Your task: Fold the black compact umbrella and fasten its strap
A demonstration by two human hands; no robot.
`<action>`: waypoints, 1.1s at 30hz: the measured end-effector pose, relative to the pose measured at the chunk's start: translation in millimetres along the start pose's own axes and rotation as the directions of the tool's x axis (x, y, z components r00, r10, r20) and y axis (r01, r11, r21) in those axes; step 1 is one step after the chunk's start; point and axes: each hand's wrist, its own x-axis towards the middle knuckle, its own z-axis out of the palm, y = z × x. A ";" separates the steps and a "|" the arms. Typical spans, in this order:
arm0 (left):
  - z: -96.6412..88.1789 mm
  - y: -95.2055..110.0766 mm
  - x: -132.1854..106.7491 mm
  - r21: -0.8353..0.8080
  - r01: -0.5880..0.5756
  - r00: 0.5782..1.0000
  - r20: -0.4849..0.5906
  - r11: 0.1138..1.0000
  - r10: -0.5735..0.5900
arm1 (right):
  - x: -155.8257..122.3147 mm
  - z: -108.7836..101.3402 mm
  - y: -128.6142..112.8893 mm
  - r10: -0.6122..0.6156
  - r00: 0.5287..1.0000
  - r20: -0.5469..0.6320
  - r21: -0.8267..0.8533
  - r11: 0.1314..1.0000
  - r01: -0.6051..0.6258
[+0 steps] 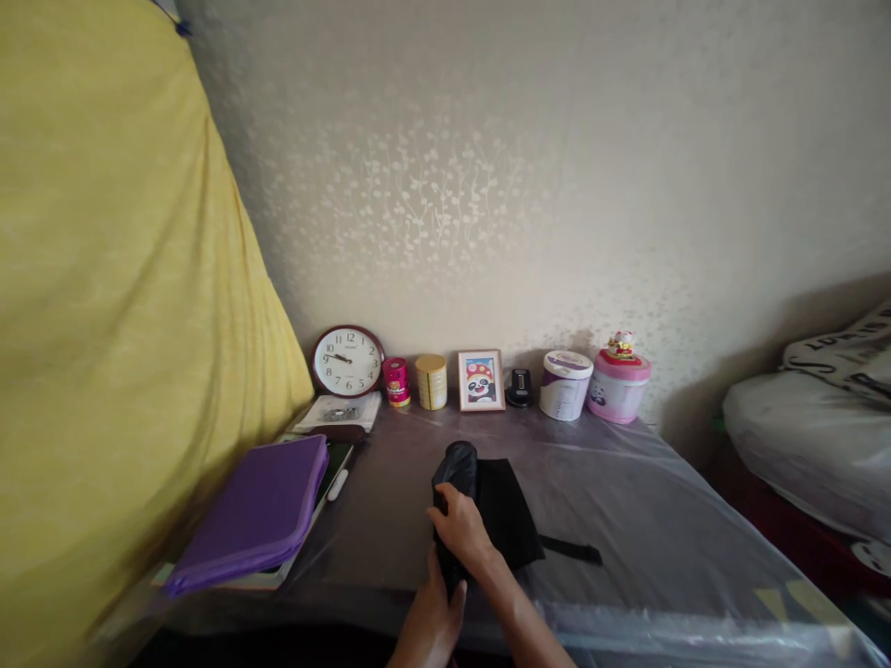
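A black cloth bundle (pixel 458 459), which looks like a folded umbrella, lies near the front of the table, its top slightly shiny. Beside it on the right spreads a flat black flap (pixel 511 510), and a narrow black strap (pixel 574 549) runs out from its lower corner. My right hand (pixel 461 526) is closed over the middle of the bundle from above. At the lower end, my left hand (pixel 435 608) grips it with thumb and fingers on either side. Part of the bundle is hidden under my hands.
A purple zip folder (pixel 254 506) lies on books at the left, by a yellow curtain (pixel 139 278). Along the wall stand a clock (pixel 348 362), a pink can (pixel 396 382), a yellow-lidded can (pixel 432 382), a panda picture frame (pixel 481 380) and tubs (pixel 566 385). Plastic covers the table (pixel 626 501).
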 end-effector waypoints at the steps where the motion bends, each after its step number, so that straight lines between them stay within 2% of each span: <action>1: 0.3 -0.6 0.1 0.034 -0.008 1.000 -0.005 0.999 0.008 | 0.3 0.6 -1.3 -0.003 1.000 0.018 -0.050 0.999 0.004; 5: -0.1 -3.5 -3.4 0.137 -0.037 0.999 -0.005 0.990 0.038 | -0.4 0.0 -7.0 0.020 0.997 0.072 -0.222 0.975 -0.004; 8: -3.0 -6.3 -11.7 0.212 -0.072 0.997 0.001 0.975 0.073 | -0.8 0.1 -8.3 0.014 0.997 0.076 -0.280 0.960 0.008; 12: -9.4 -8.8 -23.9 0.249 -0.258 0.963 -0.010 0.934 0.269 | 1.2 1.8 -5.8 -0.004 0.995 0.100 -0.295 0.955 0.034; 14: -12.0 -8.3 -26.5 0.280 -0.311 0.947 0.008 0.908 0.322 | 2.5 1.9 -4.9 -0.007 0.993 0.116 -0.304 0.952 0.042; 16: -13.5 -5.9 -26.0 0.328 -0.309 0.949 0.045 0.893 0.312 | 3.5 0.9 -4.7 -0.020 0.990 0.139 -0.302 0.951 0.062; 20: -14.1 4.9 -21.0 0.435 -0.226 0.974 0.101 0.871 0.202 | 4.2 -1.7 -4.6 -0.067 0.978 0.198 -0.281 0.952 0.122; 25: -13.1 19.2 -17.3 0.529 -0.155 0.987 0.054 0.834 0.149 | 2.2 0.1 -4.1 -0.130 0.963 0.238 -0.313 0.928 0.203; 28: -11.5 20.8 -15.9 0.538 -0.149 0.989 0.063 0.830 0.137 | -1.8 -0.4 -5.1 -0.191 0.948 0.254 -0.343 0.899 0.273; 30: -10.6 19.8 -15.1 0.531 -0.162 0.987 0.077 0.832 0.143 | -5.9 -3.5 -5.8 -0.271 0.922 0.277 -0.347 0.866 0.359; 33: -10.4 18.2 -14.5 0.515 -0.181 0.983 0.096 0.838 0.154 | -13.4 -11.5 -4.2 -0.428 0.839 0.336 -0.262 0.814 0.519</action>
